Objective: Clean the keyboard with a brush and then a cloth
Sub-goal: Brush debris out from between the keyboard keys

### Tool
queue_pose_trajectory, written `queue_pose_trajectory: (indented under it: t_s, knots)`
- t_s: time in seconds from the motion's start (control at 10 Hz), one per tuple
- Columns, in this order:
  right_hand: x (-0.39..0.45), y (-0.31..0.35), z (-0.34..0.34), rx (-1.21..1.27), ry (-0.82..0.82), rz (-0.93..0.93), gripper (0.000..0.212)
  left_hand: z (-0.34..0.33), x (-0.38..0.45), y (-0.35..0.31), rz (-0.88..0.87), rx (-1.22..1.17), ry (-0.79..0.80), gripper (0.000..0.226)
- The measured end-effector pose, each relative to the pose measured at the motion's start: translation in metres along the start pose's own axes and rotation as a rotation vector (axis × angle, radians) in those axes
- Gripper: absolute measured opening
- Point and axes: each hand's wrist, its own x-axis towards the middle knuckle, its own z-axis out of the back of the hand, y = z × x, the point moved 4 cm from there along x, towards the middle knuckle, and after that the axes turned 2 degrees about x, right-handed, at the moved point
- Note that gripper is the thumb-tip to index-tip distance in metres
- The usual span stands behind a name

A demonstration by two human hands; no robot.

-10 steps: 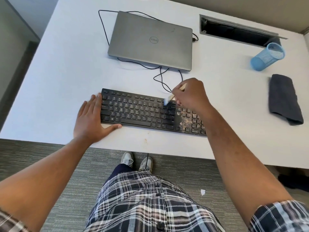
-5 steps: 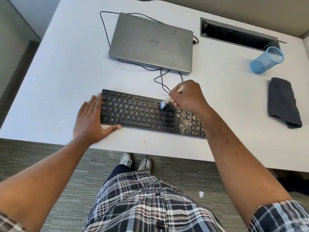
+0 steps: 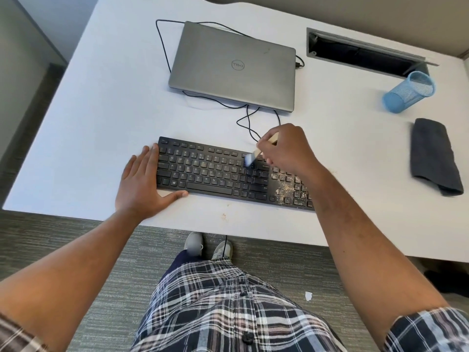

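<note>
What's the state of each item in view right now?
keyboard: flat, crumbs on right end
brush: gripped, bristles on keys
right hand: grips brush
left hand: flat, steadies keyboard
cloth: folded, untouched
laptop: closed, cable plugged in
mesh cup: upright

closed grey laptop (image 3: 233, 66), black cable (image 3: 250, 123), blue mesh cup (image 3: 408, 91) on white desk (image 3: 101, 110)

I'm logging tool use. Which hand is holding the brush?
The right hand grips the brush over the keyboard; the left hand lies flat at its end.
</note>
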Motion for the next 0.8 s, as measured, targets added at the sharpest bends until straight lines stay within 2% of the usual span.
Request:
queue_pose_trajectory:
  t_s: [0.1,0.2,0.3,0.4,0.5,0.6,0.7,0.8]
  knots:
    - [-0.001,-0.006,0.004,-0.044,-0.019,0.010,0.016,0.000,-0.001,0.000,0.002,0.002,-0.001,0.138]
    - [-0.003,-0.017,0.005,0.005,0.067,-0.059,0.013,0.000,0.000,0.000,-0.001,0.002,-0.002,0.139]
    - [-0.004,-0.024,0.016,0.041,-0.119,-0.040,0.015,0.000,0.000,0.000,-0.002,0.003,-0.001,0.139]
    - [-0.011,-0.030,0.016,-0.012,-0.077,-0.048,0.015,0.000,0.000,0.001,-0.003,0.001,-0.005,0.139]
    - [-0.011,-0.036,0.021,0.039,-0.069,-0.080,0.015,0.000,0.000,0.000,-0.004,0.000,-0.004,0.139]
    - [-0.013,-0.039,0.025,0.023,-0.146,-0.054,0.015,0.000,0.000,0.000,-0.003,0.002,-0.004,0.139]
    - [-0.017,-0.044,0.021,0.006,-0.041,-0.100,0.015,-0.001,0.000,0.000,-0.005,0.004,-0.009,0.138]
    - [-0.018,-0.046,0.027,0.035,-0.118,-0.090,0.014,0.000,0.000,0.000,-0.007,-0.006,-0.010,0.138]
